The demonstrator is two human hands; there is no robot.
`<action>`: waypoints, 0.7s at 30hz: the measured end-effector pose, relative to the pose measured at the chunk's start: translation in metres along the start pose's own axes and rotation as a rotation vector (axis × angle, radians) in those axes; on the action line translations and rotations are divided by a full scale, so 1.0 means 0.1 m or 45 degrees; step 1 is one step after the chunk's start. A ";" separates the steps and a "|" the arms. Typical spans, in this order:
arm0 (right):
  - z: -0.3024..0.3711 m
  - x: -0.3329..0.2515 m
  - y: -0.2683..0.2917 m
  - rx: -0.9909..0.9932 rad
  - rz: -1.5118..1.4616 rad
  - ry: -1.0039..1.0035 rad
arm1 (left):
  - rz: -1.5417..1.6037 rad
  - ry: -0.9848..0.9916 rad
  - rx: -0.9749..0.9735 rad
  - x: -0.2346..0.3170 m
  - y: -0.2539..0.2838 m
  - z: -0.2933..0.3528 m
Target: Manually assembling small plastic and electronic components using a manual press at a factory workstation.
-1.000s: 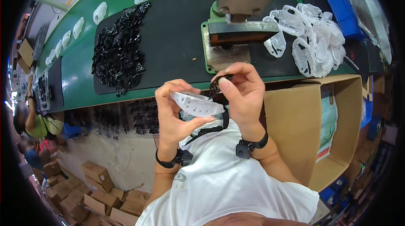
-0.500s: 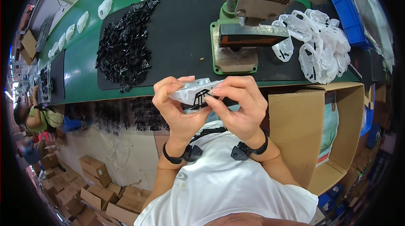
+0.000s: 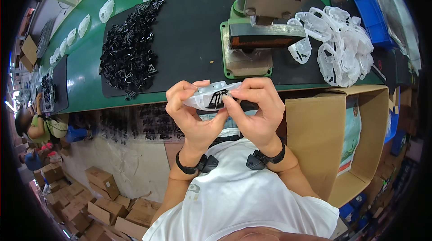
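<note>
In front of my chest, over the table's near edge, a white plastic shell point(image 3: 195, 101) is held up by my left hand point(image 3: 185, 117), its fingers and thumb closed around the left end. A small black slotted plastic piece point(image 3: 217, 99) lies against the shell's near side. My right hand point(image 3: 258, 113) pinches at the right edge of this black piece with thumb and forefinger, close to the shell's right end. The fingertips partly cover the piece, so how far it sits in the shell cannot be made out.
Beyond my hands stands a green hand press point(image 3: 247, 68) on a black mat point(image 3: 193, 38). A heap of black slotted pieces point(image 3: 128, 52) lies left, a pile of white shells point(image 3: 348, 52) right. Several shells line the green table point(image 3: 85, 77). An open carton point(image 3: 312, 137) stands at right.
The black piece has turned and now lies flatter against the shell. My right thumb and forefinger have shifted slightly along its edge. The view has moved a little.
</note>
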State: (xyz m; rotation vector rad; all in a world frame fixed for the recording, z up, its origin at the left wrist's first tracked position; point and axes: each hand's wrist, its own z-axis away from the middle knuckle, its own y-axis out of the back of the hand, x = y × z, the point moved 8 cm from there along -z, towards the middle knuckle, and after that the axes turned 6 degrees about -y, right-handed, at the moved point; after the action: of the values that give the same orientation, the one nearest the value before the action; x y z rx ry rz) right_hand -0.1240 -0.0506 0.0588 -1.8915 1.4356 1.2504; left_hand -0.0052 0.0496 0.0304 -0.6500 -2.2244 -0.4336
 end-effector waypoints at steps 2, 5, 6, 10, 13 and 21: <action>0.00 0.03 0.00 -0.009 0.007 -0.036 | -0.015 -0.007 -0.018 -0.02 -0.01 0.01; -0.04 0.04 0.00 -0.108 0.057 -0.090 | 0.002 -0.074 0.010 0.01 -0.01 0.03; -0.08 0.04 0.02 -0.107 0.059 -0.083 | 0.020 -0.074 0.000 0.00 -0.03 0.01; -0.18 0.07 0.07 -0.137 0.036 -0.140 | 0.144 -0.078 -0.035 0.00 -0.14 -0.03; -0.10 0.38 -0.03 -0.304 -0.652 -0.683 | 0.207 0.009 -0.147 0.00 -0.23 -0.11; -0.57 0.27 0.29 -0.197 -0.061 -0.242 | -0.245 -0.338 -0.324 0.12 -0.49 -0.62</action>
State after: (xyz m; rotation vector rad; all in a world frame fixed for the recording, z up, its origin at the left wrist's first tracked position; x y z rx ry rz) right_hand -0.1271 -0.1190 0.0679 -1.8357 1.2203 1.5108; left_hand -0.0042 -0.0165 0.0747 -0.6574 -2.5197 -0.7765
